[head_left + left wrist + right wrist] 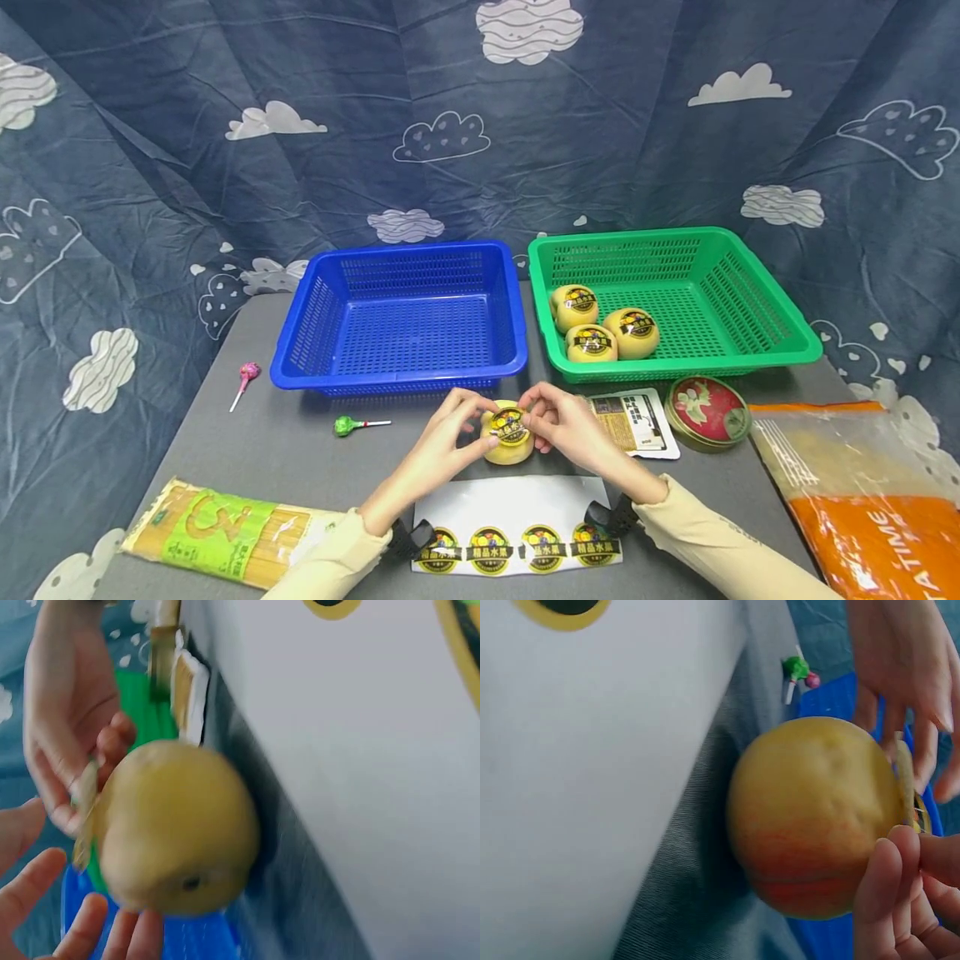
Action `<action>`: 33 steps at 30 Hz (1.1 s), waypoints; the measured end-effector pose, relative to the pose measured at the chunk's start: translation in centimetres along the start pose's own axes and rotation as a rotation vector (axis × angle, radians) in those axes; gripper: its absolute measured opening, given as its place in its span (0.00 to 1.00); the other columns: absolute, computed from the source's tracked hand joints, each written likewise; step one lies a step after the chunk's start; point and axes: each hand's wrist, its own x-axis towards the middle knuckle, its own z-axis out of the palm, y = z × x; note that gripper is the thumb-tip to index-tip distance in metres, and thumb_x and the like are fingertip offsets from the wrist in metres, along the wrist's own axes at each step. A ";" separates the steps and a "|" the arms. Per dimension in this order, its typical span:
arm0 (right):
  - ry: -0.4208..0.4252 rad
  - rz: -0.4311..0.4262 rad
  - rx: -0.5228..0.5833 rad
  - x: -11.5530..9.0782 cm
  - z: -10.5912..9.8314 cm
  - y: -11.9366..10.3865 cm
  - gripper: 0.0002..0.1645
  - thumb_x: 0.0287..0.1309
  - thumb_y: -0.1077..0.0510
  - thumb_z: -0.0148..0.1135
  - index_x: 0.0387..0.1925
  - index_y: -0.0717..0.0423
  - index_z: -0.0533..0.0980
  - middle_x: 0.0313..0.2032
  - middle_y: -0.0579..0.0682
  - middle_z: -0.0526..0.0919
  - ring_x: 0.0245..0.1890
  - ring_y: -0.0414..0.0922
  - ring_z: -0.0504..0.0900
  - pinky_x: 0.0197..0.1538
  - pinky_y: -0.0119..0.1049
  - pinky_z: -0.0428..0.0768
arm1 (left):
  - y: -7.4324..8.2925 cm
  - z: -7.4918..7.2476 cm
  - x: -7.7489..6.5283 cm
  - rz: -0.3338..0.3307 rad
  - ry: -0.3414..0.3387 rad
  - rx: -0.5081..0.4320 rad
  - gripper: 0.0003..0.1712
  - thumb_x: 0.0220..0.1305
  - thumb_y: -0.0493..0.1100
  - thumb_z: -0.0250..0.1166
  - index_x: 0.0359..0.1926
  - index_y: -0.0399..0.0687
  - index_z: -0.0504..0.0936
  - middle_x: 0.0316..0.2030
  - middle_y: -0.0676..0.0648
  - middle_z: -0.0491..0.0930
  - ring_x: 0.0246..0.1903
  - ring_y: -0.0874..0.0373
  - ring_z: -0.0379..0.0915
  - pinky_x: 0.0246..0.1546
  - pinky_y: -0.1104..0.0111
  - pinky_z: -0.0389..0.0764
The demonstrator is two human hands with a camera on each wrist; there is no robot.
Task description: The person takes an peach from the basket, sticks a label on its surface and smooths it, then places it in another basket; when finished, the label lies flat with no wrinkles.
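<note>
A yellow peach [507, 455] with a red blush [802, 885] stands on the grey table between both hands. On its top is a round black-and-gold sticker [508, 427], its edge standing up off the skin in the wrist views. My right hand [566, 427] pinches that edge between thumb and forefinger. My left hand [448, 437] is at the peach's left side, its fingers [86, 922] spread and fairly straight around the fruit. Just in front lies a white sheet of stickers [517, 500], with several round labels along its near edge.
Behind are a blue basket [412, 371] and a green basket [697, 364] holding three labelled peaches [632, 333]. To the right lie a white packet [637, 423], a red round tin [707, 410] and an orange bag [877, 525]. Two lollipops [345, 426] and a noodle pack [225, 533] are leftward.
</note>
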 end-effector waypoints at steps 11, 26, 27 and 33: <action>-0.021 -0.138 -0.203 -0.3 -0.2 0.9 0.12 0.50 0.62 0.64 0.37 0.52 0.71 0.31 0.49 0.71 0.27 0.42 0.74 0.26 0.33 0.75 | -0.1 1.4 1.0 -0.080 0.028 -0.127 0.14 0.51 0.36 0.67 0.40 0.45 0.75 0.48 0.46 0.66 0.49 0.53 0.65 0.44 0.64 0.75; -0.201 -0.115 0.165 -0.2 -0.3 2.6 0.21 0.47 0.71 0.62 0.43 0.61 0.65 0.54 0.61 0.67 0.54 0.57 0.68 0.50 0.40 0.74 | 1.0 -0.1 1.8 -0.141 -0.060 -0.332 0.16 0.44 0.28 0.68 0.38 0.31 0.78 0.50 0.36 0.70 0.52 0.46 0.63 0.50 0.57 0.70; -0.219 -0.104 0.197 -0.2 -0.4 2.6 0.21 0.48 0.72 0.61 0.44 0.62 0.64 0.55 0.63 0.66 0.54 0.58 0.68 0.49 0.39 0.74 | 0.9 -0.1 1.7 -0.157 -0.075 -0.365 0.16 0.44 0.27 0.68 0.38 0.30 0.78 0.51 0.36 0.68 0.53 0.46 0.62 0.49 0.58 0.71; -0.199 -0.058 0.203 -0.2 -0.2 2.5 0.19 0.52 0.64 0.62 0.43 0.59 0.63 0.53 0.61 0.67 0.48 0.55 0.74 0.45 0.37 0.76 | 0.7 -0.1 1.6 -0.196 -0.127 -0.452 0.21 0.42 0.24 0.67 0.42 0.29 0.75 0.54 0.33 0.62 0.55 0.45 0.59 0.45 0.64 0.74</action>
